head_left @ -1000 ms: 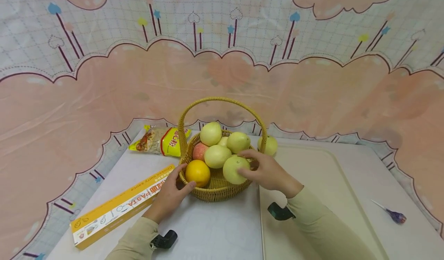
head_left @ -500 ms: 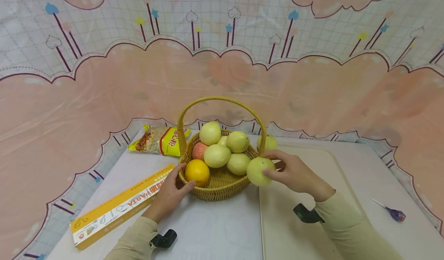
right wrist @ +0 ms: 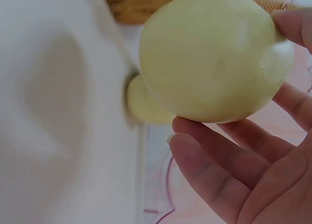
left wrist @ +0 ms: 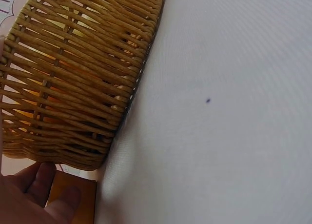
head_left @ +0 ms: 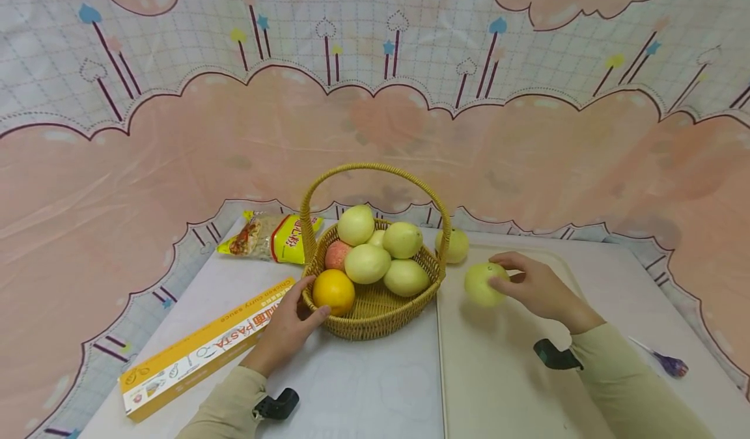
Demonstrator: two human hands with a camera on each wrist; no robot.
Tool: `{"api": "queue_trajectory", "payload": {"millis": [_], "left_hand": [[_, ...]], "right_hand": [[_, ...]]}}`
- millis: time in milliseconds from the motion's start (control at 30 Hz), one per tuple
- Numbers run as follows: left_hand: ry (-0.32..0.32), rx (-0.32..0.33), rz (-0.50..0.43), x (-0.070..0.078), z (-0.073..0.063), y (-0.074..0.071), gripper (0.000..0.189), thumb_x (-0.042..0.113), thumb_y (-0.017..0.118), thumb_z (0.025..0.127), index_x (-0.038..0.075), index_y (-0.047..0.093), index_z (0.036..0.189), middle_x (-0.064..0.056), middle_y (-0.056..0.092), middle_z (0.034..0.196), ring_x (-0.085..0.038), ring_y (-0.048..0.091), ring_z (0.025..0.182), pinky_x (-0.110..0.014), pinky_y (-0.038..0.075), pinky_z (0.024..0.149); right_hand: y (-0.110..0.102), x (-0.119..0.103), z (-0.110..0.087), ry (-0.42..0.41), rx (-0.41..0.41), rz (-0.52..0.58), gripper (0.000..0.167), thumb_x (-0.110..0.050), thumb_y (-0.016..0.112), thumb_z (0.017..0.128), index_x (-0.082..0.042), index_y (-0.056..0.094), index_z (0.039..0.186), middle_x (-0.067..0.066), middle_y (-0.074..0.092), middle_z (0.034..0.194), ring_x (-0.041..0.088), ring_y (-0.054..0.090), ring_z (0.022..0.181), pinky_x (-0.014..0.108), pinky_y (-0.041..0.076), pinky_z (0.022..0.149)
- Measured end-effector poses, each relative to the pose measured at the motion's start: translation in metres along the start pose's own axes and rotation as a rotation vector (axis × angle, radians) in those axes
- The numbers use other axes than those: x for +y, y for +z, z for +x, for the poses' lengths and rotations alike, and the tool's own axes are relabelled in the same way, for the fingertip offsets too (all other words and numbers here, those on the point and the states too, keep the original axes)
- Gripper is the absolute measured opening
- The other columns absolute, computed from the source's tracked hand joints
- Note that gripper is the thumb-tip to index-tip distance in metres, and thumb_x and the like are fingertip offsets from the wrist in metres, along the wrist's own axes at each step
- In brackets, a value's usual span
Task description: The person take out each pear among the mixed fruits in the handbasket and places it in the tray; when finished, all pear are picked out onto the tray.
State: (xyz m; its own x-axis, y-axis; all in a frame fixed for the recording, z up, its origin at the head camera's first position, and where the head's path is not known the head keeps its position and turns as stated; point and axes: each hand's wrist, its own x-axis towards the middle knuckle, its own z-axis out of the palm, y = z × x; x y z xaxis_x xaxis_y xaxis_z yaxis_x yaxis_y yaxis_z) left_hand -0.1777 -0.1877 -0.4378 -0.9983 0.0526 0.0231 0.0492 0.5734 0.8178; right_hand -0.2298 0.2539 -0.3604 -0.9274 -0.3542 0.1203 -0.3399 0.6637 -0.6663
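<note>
My right hand [head_left: 530, 286] holds a pale green, smooth round fruit [head_left: 485, 284] above the beige board. In the right wrist view the thumb is on one side of the fruit and the fingers on the other. My left hand [head_left: 287, 328] grips the left front rim of the wicker basket [head_left: 372, 328], its thumb near the orange [head_left: 334, 292]. The left wrist view shows fingertips [left wrist: 44, 177] against the woven side. Inside the basket are several more pale green fruits [head_left: 367, 264] and a reddish fruit [head_left: 337, 255], partly covered.
Another pale green fruit [head_left: 456, 246] sits behind the basket's right side. A pasta box [head_left: 205, 351] lies at left, a yellow food bag [head_left: 266, 237] behind it. The beige board [head_left: 498, 380] covers the right side; a wrapped lollipop [head_left: 668, 364] lies beyond it.
My right hand has lifted the pale green fruit out of the basket and carried it right, over the board. Another fruit in the basket is now uncovered. The left hand has stayed put.
</note>
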Motion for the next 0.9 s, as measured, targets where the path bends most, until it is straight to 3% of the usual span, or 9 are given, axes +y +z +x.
{"api": "queue_trajectory", "payload": {"millis": [200, 400, 667, 900], "left_hand": [[-0.002, -0.001, -0.002, -0.002, 0.001, 0.000, 0.079, 0.050, 0.063, 0.096, 0.014, 0.028, 0.157, -0.019, 0.024, 0.161, -0.039, 0.021, 0.147, -0.058, 0.019, 0.117], [-0.001, -0.001, -0.013, -0.003, 0.000, 0.001, 0.079, 0.050, 0.063, 0.096, 0.014, 0.028, 0.157, -0.019, 0.024, 0.161, -0.039, 0.022, 0.147, -0.058, 0.019, 0.117], [0.000, 0.002, -0.025, -0.001, -0.001, 0.001, 0.078, 0.048, 0.065, 0.096, 0.014, 0.029, 0.156, -0.018, 0.025, 0.161, -0.038, 0.023, 0.147, -0.057, 0.020, 0.117], [0.003, 0.004, -0.029, 0.001, -0.001, 0.000, 0.078, 0.048, 0.064, 0.096, 0.014, 0.029, 0.156, -0.019, 0.025, 0.161, -0.038, 0.022, 0.147, -0.057, 0.019, 0.118]], "right_hand": [[-0.004, 0.021, 0.007, 0.026, 0.020, -0.041, 0.050, -0.034, 0.067, 0.096, -0.001, 0.058, 0.133, 0.024, 0.061, 0.128, 0.041, 0.058, 0.116, 0.049, 0.053, 0.091], [-0.008, 0.038, 0.013, 0.087, 0.024, -0.023, 0.055, -0.037, 0.067, 0.096, -0.001, 0.054, 0.136, 0.029, 0.056, 0.134, 0.045, 0.062, 0.110, 0.044, 0.058, 0.080], [-0.011, 0.060, 0.015, 0.147, 0.044, 0.014, 0.060, -0.038, 0.065, 0.098, 0.004, 0.049, 0.139, 0.036, 0.046, 0.140, 0.052, 0.048, 0.126, 0.039, 0.059, 0.074], [-0.011, 0.072, 0.019, 0.179, 0.071, 0.033, 0.061, -0.039, 0.062, 0.099, 0.003, 0.046, 0.141, 0.039, 0.043, 0.140, 0.047, 0.062, 0.108, 0.035, 0.057, 0.073]]}}
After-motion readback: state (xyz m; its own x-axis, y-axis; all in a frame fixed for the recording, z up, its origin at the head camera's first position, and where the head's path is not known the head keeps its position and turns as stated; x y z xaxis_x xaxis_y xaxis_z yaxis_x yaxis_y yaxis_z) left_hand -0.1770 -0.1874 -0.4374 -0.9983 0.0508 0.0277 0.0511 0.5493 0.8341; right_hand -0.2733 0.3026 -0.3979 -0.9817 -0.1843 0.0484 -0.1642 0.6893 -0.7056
